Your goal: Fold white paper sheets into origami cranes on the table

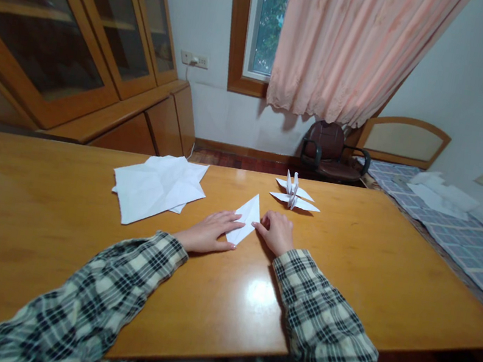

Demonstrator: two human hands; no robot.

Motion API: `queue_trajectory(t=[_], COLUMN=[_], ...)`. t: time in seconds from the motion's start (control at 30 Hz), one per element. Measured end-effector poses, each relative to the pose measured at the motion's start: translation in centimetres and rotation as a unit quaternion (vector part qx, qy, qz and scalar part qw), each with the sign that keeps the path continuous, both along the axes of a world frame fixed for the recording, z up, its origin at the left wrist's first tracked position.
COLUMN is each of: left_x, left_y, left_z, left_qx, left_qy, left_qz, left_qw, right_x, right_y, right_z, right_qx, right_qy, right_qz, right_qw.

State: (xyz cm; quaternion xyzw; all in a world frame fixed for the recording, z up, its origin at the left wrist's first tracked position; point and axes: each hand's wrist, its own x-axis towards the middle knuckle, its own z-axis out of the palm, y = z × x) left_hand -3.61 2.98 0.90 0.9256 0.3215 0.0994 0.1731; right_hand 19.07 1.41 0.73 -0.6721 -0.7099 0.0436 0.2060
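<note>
A white sheet of paper, folded into a kite-like diamond, lies on the table with one point facing away from me. My left hand rests flat on its left side, fingers stretched apart and pressing it down. At the right edge of the folded paper, my right hand is closed, thumb and forefinger pinching that edge; its other fingers are curled in. Beyond my right hand stand finished-looking white paper cranes with spread wings, close together.
Several creased white paper sheets lie in a loose pile to the left on the wooden table. Past the table are a glass-door cabinet, a brown armchair, a pink curtain and a bed.
</note>
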Motion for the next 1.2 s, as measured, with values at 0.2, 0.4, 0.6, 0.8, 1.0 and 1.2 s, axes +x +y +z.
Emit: queue_trajectory(t=[0.2, 0.4, 0.6, 0.8, 1.0, 1.2], left_x=[0.2, 0.5, 1.9, 2.2, 2.1, 0.6], left_y=[-0.3, -0.2, -0.8, -0.8, -0.5, 0.5], left_z=[0.3, 0.6, 0.6, 0.9, 0.7, 0.3], left_qx=[0.016, 0.031, 0.110, 0.121, 0.103, 0.039], left_qy=[0.016, 0.015, 0.019, 0.013, 0.003, -0.031], left_qz=[0.009, 0.008, 0.054, 0.056, 0.049, 0.010], left_qw=[1.000, 0.999, 0.992, 0.991, 0.993, 0.999], right_x=[-0.1, -0.1, -0.2, -0.2, -0.1, 0.0], right_y=[0.1, 0.1, 0.1, 0.2, 0.3, 0.3], right_z=[0.2, 0.2, 0.3, 0.2, 0.1, 0.0], right_qx=[-0.010, -0.020, -0.025, -0.026, -0.025, -0.020], right_qy=[0.005, -0.005, -0.004, -0.003, 0.004, 0.009], right_qz=[-0.016, -0.014, -0.009, -0.013, -0.012, -0.008], right_qw=[1.000, 1.000, 1.000, 1.000, 1.000, 1.000])
